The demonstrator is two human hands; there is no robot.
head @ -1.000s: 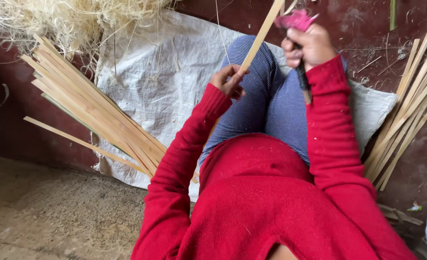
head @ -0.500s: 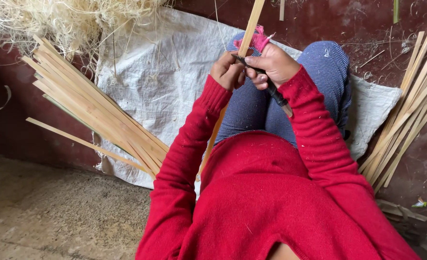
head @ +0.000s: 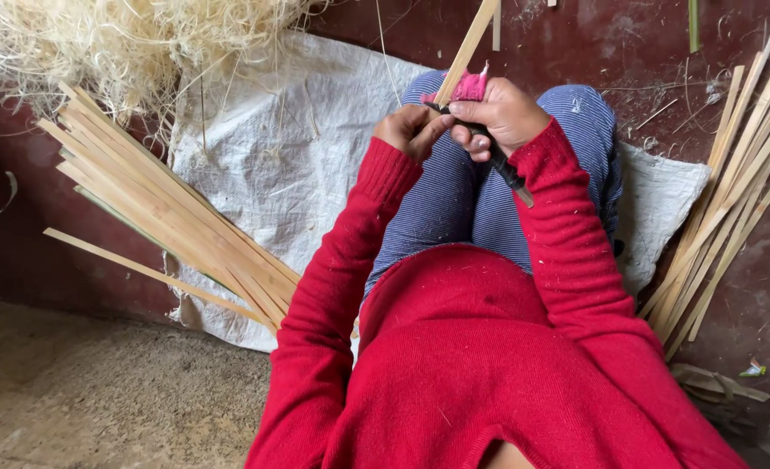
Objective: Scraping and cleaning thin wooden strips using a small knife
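Observation:
My left hand [head: 405, 128] pinches a long pale bamboo strip [head: 470, 43] that runs up and out of the top of the view. My right hand [head: 502, 113] is pressed against the left one and grips a dark-handled knife [head: 508, 171], whose handle end points down toward my right sleeve. A pink cloth wrap [head: 470, 87] sits on my right hand next to the strip. The blade is hidden between the two hands. Both hands hover over my knees in blue striped trousers [head: 454, 208].
A bundle of bamboo strips [head: 168, 217] lies fanned out at the left on a white woven sack [head: 272, 165]. More strips [head: 732, 200] lie at the right. A heap of pale shavings [head: 125, 43] fills the top left. The floor [head: 81, 399] is dusty.
My right hand, raised apart with the knife a second ago, has come left and down against my left hand at the strip. The strip now leans more upright.

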